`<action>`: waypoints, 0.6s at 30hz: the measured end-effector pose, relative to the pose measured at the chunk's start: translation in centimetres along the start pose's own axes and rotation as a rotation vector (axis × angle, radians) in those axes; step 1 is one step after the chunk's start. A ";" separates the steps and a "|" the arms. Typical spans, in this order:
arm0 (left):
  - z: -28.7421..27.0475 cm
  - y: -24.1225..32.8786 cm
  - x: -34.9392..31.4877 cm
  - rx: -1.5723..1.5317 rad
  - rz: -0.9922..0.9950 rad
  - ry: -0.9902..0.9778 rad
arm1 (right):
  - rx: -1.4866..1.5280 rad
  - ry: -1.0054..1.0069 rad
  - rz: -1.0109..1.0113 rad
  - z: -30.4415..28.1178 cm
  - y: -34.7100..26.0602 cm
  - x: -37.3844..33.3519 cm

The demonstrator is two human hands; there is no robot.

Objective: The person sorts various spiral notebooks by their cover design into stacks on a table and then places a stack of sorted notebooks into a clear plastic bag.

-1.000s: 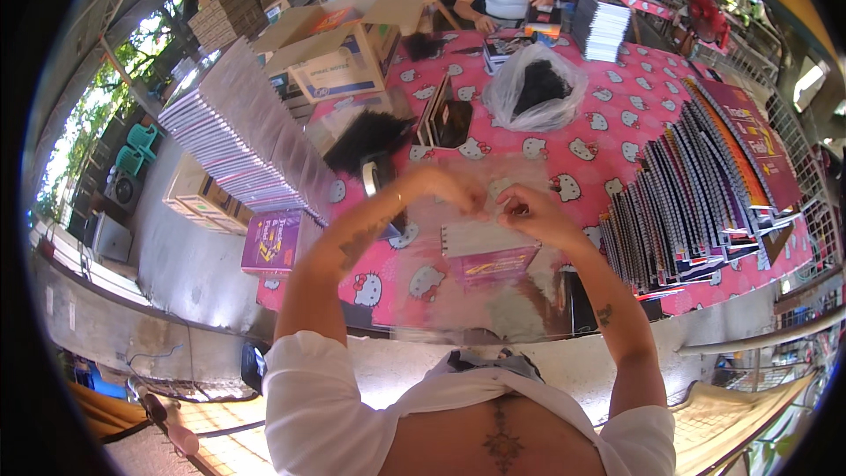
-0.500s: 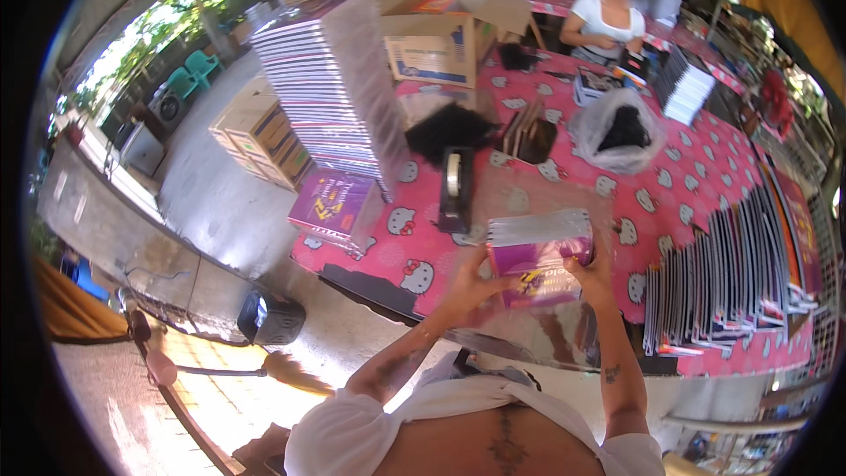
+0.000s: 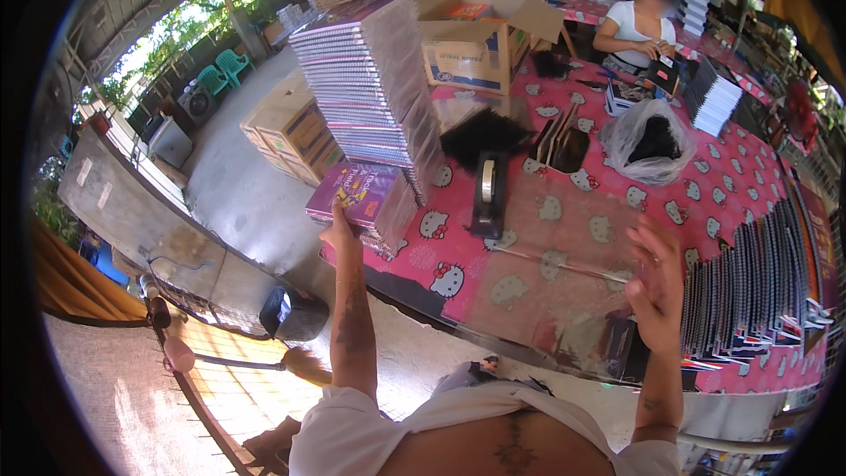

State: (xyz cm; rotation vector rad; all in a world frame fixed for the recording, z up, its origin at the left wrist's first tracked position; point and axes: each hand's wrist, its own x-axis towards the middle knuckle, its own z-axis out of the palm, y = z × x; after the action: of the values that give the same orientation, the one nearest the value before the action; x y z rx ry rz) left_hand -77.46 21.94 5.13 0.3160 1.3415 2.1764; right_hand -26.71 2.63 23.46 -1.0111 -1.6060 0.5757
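My left hand (image 3: 338,231) is at the near edge of a purple spiral notebook (image 3: 359,189) on top of a short pile. A finger or thumb lies on its cover; the other fingers are mostly hidden. The short pile, in clear plastic, stands against a tall stack of spiral notebooks (image 3: 339,92). My right hand (image 3: 659,286) is raised over the table's near right side, open, fingers stretched out and nothing in it. Left of that hand, a clear plastic sheet (image 3: 551,260) lies flat on the table. A black tape dispenser (image 3: 487,198) stands beyond it.
On the right, a long row of notebooks (image 3: 749,278) leans along the pink tablecloth (image 3: 449,278). A clear bag with black contents (image 3: 650,143), black fluffy material (image 3: 485,134) and an open carton (image 3: 467,62) are farther back. A co-worker (image 3: 636,31) sits across the table.
My left hand has moved left with a purple notebook from the table's middle to the short pile. My right hand has let go and opened, moving slightly right. The view has shifted.
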 end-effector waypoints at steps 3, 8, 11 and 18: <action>0.6 -1.4 0.7 0.623 -0.140 -0.186 | -0.339 0.031 -0.199 -5.0 -4.8 -2.4; -1.2 -1.2 3.9 1.234 0.385 0.187 | -0.810 0.705 -0.287 -18.6 -13.9 -9.3; 10.1 1.7 -9.8 0.510 0.894 -0.035 | -1.017 0.799 0.066 -28.8 -17.3 -6.3; 26.9 10.8 -57.0 -0.036 1.359 -1.660 | -0.402 0.331 0.838 -41.1 -8.2 -3.9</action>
State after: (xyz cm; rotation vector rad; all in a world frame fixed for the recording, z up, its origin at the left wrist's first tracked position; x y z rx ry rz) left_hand -21.87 5.81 32.32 2.7297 -0.0871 1.4553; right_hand 9.88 -10.59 39.58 -1.9960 -0.9700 0.5934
